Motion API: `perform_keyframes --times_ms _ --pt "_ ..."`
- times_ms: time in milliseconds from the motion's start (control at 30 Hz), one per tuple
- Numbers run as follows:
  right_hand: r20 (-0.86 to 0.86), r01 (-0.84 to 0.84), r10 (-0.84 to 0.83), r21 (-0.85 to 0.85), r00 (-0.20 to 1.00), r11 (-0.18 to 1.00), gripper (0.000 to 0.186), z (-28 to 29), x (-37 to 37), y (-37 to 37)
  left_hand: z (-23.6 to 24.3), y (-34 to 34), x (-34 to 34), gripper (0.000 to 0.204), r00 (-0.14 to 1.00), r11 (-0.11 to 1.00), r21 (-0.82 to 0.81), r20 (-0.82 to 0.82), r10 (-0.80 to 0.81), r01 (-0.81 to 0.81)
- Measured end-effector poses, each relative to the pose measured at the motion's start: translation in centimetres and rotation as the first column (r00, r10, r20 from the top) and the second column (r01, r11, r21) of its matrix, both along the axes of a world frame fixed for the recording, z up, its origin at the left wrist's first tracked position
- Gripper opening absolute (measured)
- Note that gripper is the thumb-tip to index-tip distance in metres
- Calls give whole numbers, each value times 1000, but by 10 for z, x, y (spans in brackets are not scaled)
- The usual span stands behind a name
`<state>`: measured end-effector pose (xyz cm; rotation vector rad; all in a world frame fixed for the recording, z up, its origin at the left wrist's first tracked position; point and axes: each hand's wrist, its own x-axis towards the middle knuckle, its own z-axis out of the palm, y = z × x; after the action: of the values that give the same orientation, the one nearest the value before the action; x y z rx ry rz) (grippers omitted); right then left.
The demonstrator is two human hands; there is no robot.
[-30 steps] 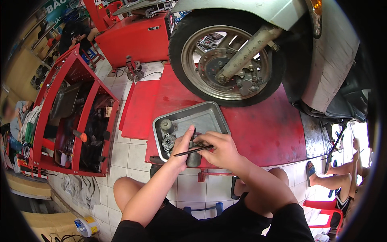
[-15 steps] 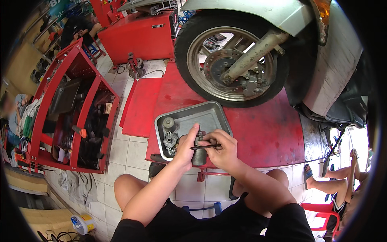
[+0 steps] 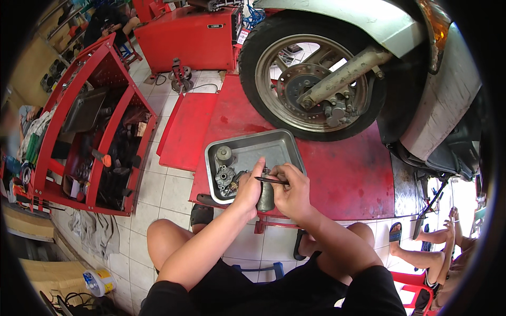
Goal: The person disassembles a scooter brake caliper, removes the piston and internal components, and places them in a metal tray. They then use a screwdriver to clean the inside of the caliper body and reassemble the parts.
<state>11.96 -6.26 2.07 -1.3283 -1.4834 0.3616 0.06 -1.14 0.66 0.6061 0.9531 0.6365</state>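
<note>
Grey cylindrical metal part [image 3: 266, 198] over red flat surface's [image 3: 345, 176] near edge, left hand [image 3: 250, 190] clamped on it. Right hand [image 3: 293, 193] pinching thin black rod [image 3: 272, 180]. Grey rectangular metal tray [image 3: 269, 151] just beyond, by surface's near-left corner.

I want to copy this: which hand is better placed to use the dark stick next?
Probably the right hand: it holds the dark stick over the grey metal part, while the left hand holds that part.
</note>
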Motion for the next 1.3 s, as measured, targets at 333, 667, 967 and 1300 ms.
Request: perform_keyframes --times_ms 333,667,967,1300 --pt "122 -48 43 38 992 998 9 52 54 -6 7 18 -14 61 997 989 -149 72 31 -20" --pt "-257 -49 58 41 965 998 19 61 44 -33 5 4 -15 51 999 997 -83 46 -6 10" --pt "-93 -114 118 44 989 993 22 65 43 -39 -3 5 -17 46 996 1000 2 84 18 -19" --pt "57 -181 175 135 983 974 21 67 38 -37 -4 5 -17 46 996 998 50 75 43 -47"
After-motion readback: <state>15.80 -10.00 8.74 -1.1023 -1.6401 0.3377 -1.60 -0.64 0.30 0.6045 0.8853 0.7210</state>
